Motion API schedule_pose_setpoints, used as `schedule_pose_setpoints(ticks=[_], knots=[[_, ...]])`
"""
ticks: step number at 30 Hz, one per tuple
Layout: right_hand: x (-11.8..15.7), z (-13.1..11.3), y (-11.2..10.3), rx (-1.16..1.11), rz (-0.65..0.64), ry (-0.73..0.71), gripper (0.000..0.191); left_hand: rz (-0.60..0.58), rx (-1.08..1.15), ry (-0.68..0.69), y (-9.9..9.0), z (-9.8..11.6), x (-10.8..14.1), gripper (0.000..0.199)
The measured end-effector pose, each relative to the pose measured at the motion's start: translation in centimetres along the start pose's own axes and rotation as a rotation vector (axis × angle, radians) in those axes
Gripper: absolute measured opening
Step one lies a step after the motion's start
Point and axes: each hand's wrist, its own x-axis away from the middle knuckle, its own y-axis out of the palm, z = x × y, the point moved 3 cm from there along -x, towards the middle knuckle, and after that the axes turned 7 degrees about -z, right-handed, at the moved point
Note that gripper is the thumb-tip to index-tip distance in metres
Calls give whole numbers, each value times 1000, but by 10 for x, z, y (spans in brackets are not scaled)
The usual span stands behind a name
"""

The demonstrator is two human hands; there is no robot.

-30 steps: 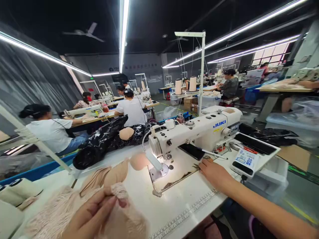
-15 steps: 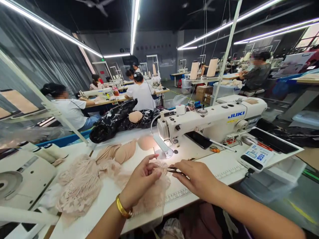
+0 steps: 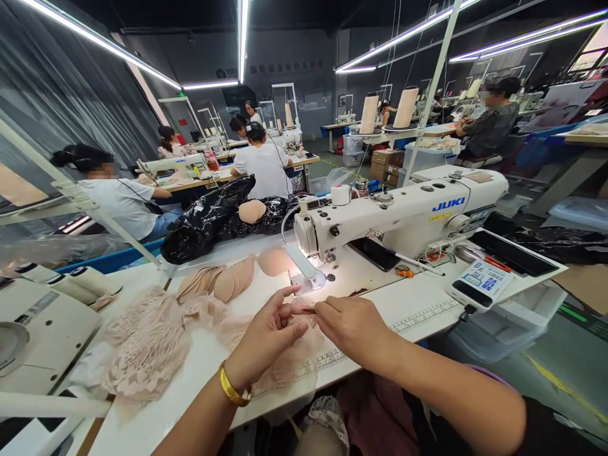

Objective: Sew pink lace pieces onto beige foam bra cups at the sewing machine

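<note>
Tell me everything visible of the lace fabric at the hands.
The lace fabric is pale pink, sheer and soft-looking, crumpled. The left hand grips its gathered upper part, where a slim dark tool in the right hand sits close. It drapes across the white table and part of the printed ruler, towards the front edge.

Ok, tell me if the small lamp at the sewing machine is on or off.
On: the lamp casts a bright glow on the sewing machine beside it.
</note>
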Motion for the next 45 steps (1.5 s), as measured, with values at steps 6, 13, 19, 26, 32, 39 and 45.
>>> schedule_pose_setpoints(ticks=[6,13,19,26,32,39,45], knots=[[28,66,-1,22,-138,224,18,447,-878,-25,-95,48,53,60],[25,78,8,-7,-93,38,25,806,-1122,76,-104,57,70,40],[-24,20,56,-283,-162,-50,23,200,-843,210,-38,-20,-16,56],[-21,48,44,-1014,-222,298,20,162,-611,105,-47,-26,-28,27],[-22,42,43,-1024,-238,219,28,142,-525,95,-36,-22,-30,38],[-21,17,37,-633,61,-32,31,218,-491,42,-54,-35,-8,54],[-26,-5,32,-1014,39,76,31,274,-449,-30,-125,-46,27,52]])
